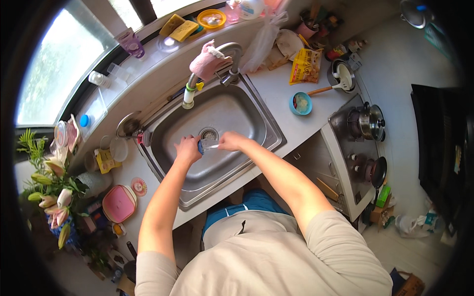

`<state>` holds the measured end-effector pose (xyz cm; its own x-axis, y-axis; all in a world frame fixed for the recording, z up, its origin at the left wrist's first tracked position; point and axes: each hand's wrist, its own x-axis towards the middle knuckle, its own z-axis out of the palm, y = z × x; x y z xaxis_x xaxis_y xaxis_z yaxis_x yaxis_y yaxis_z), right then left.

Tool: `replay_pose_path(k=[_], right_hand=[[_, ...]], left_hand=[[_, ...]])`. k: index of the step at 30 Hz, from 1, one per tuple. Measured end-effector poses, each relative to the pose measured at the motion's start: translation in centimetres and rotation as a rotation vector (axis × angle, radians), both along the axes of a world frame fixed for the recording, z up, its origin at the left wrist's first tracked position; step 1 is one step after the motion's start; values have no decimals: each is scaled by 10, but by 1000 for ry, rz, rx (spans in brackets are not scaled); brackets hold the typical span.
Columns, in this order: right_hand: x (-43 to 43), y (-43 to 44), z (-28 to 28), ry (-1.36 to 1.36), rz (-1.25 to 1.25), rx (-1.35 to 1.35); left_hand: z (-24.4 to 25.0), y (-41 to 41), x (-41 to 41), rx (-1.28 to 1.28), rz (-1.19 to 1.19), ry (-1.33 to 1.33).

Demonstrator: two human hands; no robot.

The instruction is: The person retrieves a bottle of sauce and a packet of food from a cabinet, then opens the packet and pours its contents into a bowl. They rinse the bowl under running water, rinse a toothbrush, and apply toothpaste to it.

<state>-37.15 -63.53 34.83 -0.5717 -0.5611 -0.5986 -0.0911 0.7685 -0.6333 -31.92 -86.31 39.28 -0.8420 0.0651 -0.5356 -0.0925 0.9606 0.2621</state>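
Both of my hands are over the stainless-steel sink (222, 170), close to its drain strainer (208, 135). My left hand (188, 150) grips a small blue item (200, 147), mostly hidden by the fingers. Just to its right, my right hand (232, 141) pinches the end of a whitish, partly see-through item (211, 144). Whether these are two things or parts of one, I cannot tell. Beyond my hands, the curved faucet (234, 55) carries a pink cloth (207, 63), and its white filter nozzle (188, 98) points down into the basin.
A blue bowl of food (300, 103) stands right of the sink, by a yellow food packet (306, 66) and a pot with a spatula (342, 76). The stove (359, 148) holds a lidded pot (370, 122). A pink basin (119, 203) and lilies (55, 201) are left.
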Motion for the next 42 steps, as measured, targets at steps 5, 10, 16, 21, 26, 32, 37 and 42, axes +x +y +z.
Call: replay_pose_path(k=[5, 10, 16, 21, 26, 32, 37, 42], right_hand=[[8, 59, 31, -92, -380, 86], [27, 87, 47, 322, -47, 440], [18, 82, 59, 365, -164, 394], [-16, 69, 64, 410, -234, 393], [-79, 47, 81, 538, -171, 372], [-141, 20, 64, 803, -42, 183], [-177, -4, 9, 794, -77, 205], [-199, -7, -65, 818, -82, 170]], left_hand=[[-8, -14, -14, -429, -354, -95], [21, -29, -55, -643, -384, -122], [112, -51, -85, -71, 26, 238], [137, -31, -88, -7, -132, 374], [135, -11, -66, 156, -258, 323], [93, -10, -51, 443, 33, 285], [24, 2, -36, 733, 335, 194], [1, 19, -45, 997, 561, 50]])
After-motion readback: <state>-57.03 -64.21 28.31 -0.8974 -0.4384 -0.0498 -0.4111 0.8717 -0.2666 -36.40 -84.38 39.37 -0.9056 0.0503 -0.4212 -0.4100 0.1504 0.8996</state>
